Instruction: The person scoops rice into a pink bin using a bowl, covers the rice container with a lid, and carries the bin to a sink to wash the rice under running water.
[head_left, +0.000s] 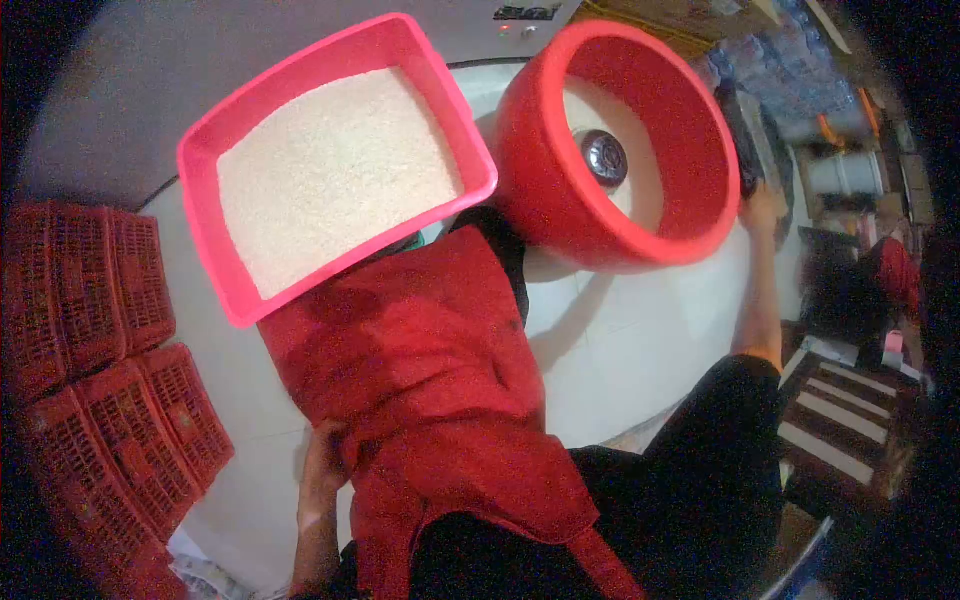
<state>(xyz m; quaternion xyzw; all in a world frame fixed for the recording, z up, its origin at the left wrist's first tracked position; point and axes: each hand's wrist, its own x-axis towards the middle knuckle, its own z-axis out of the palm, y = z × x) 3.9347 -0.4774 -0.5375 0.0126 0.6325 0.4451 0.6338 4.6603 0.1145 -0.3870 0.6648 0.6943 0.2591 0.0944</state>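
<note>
At the lower left, my left hand [325,455] lies against the side of the red apron [420,350], with its fingers partly hidden by the cloth. My right arm stretches past the red tub [540,150], and my right hand [765,210] is at a dark object [765,140] on the floor; its fingers are too blurred to read. The tub is tilted and holds pale grains [645,165], with a dark round lid or bowl [604,158] on them. A pink basin [480,185] with white, rice-like grains [335,165] sits by my knees.
Red plastic crates [85,300] are stacked along the left. A grey cabinet or appliance front [250,50] stands behind the basin. Plastic-wrapped goods [780,75] are at the upper right. On the right is a brown and white striped surface [835,420]. Pale tiles [610,350] cover the floor.
</note>
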